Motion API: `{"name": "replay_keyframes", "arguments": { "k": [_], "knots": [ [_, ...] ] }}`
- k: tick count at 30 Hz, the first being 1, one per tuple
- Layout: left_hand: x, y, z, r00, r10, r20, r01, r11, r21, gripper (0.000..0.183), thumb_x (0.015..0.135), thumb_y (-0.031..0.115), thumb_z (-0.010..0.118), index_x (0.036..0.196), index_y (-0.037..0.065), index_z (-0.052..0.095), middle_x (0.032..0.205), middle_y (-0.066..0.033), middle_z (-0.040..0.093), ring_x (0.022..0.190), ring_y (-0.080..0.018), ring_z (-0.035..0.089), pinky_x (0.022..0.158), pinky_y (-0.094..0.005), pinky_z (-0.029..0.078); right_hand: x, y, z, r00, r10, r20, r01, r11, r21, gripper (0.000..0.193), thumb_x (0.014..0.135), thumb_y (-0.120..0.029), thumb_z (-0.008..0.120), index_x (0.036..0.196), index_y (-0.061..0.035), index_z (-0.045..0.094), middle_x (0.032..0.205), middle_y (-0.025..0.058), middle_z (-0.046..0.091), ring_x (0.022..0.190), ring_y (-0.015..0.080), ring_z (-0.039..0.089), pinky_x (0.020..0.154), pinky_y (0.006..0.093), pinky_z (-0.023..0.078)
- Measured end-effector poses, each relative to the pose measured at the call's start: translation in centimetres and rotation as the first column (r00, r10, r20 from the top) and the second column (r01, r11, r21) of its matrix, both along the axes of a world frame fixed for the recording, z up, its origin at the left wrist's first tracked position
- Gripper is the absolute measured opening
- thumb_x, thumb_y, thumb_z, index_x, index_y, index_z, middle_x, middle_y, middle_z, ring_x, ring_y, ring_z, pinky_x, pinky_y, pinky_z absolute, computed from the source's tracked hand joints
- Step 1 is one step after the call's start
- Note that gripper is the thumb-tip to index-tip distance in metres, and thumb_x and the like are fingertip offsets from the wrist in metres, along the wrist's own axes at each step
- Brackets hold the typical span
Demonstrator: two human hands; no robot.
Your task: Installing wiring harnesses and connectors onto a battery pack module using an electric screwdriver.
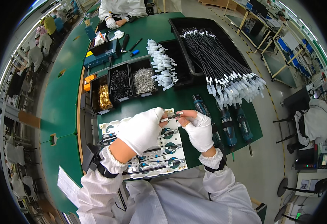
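My left hand (pixel 143 130), in a white fingerless glove, pinches one end of a small slim grey-and-dark part (pixel 171 117). Thumb and fingers of my right hand (pixel 199 130), gloved the same way, close on its other end. Its exact kind is too small to make out. Both hands are held over the upper edge of a white fixture plate (pixel 182 167), where several slim metal parts and black cables lie in rows. My left hand and wrist hide part of the plate.
Beyond the plate stand black bins of gold pieces (pixel 104 98), black pieces (pixel 119 83) and silver screws (pixel 144 80). A black tray (pixel 176 23) holds many capped black cables (pixel 212 56). Several power screwdrivers (pixel 227 128) lie right. Another person's hands (pixel 115 23) rest across the table.
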State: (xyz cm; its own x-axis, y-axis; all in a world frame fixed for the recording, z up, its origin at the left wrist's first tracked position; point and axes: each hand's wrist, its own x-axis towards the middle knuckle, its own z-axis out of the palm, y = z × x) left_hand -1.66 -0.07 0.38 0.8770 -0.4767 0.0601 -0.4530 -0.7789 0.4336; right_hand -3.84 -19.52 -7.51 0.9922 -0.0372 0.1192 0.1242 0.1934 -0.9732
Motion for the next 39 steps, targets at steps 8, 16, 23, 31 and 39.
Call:
{"name": "replay_keyframes", "arguments": {
  "k": [8, 16, 23, 31, 39],
  "knots": [
    [0.6, 0.3, -0.3, 0.998, -0.020, -0.063, 0.000, 0.951, -0.309, 0.016, 0.086, 0.013, 0.078, 0.095, 0.001, 0.073, 0.087, -0.0165, 0.067, 0.074, -0.0349, 0.067, 0.066, -0.0379, 0.052, 0.8, -0.5, -0.3, 0.963, 0.014, 0.268, 0.056, 0.966, -0.252, 0.017, 0.089, 0.001, 0.074, 0.104, -0.0049, 0.075, 0.096, 0.0067, 0.073, 0.086, 0.0163, 0.069, 0.077, 0.0281, 0.054],
    [0.5, 0.6, -0.3, 1.000, -0.012, -0.027, 0.002, 0.944, -0.330, 0.011, 0.088, 0.008, 0.073, 0.096, 0.002, 0.072, 0.088, -0.0177, 0.066, 0.077, -0.0400, 0.066, 0.067, -0.0423, 0.051, -0.1, 0.1, 2.2, 0.824, 0.064, 0.563, 0.359, 0.711, -0.605, 0.014, 0.085, 0.001, 0.077, 0.099, -0.0048, 0.076, 0.094, 0.0088, 0.072, 0.083, 0.0194, 0.070, 0.071, 0.0292, 0.055],
    [0.5, 0.6, -0.1, 0.997, -0.028, -0.072, -0.002, 0.923, -0.386, 0.011, 0.087, 0.007, 0.073, 0.096, 0.002, 0.072, 0.088, -0.0183, 0.066, 0.076, -0.0402, 0.064, 0.066, -0.0419, 0.051, 0.5, 0.1, 1.9, 0.872, 0.007, 0.489, 0.263, 0.836, -0.481, 0.022, 0.080, 0.006, 0.078, 0.100, -0.0040, 0.075, 0.093, 0.0101, 0.073, 0.081, 0.0226, 0.069, 0.072, 0.0305, 0.055],
    [0.7, 0.8, -0.9, 0.999, -0.003, -0.048, -0.018, 0.908, -0.419, 0.012, 0.088, 0.009, 0.073, 0.097, 0.001, 0.071, 0.089, -0.0192, 0.066, 0.076, -0.0405, 0.065, 0.066, -0.0416, 0.051, 0.6, 0.2, 2.1, 0.832, 0.090, 0.547, 0.268, 0.798, -0.539, 0.023, 0.080, 0.003, 0.079, 0.102, -0.0063, 0.076, 0.092, 0.0101, 0.074, 0.081, 0.0237, 0.071, 0.072, 0.0314, 0.057],
    [0.6, 0.9, -0.5, 0.999, 0.043, 0.029, -0.028, 0.919, -0.394, 0.017, 0.091, 0.012, 0.071, 0.105, 0.004, 0.070, 0.087, -0.0164, 0.067, 0.078, -0.0373, 0.067, 0.068, -0.0405, 0.053, 0.4, 0.7, 3.0, 0.948, 0.031, 0.318, 0.159, 0.818, -0.553, 0.015, 0.085, 0.002, 0.077, 0.099, -0.0025, 0.074, 0.093, 0.0109, 0.074, 0.082, 0.0197, 0.071, 0.073, 0.0285, 0.056]
  ]
}}
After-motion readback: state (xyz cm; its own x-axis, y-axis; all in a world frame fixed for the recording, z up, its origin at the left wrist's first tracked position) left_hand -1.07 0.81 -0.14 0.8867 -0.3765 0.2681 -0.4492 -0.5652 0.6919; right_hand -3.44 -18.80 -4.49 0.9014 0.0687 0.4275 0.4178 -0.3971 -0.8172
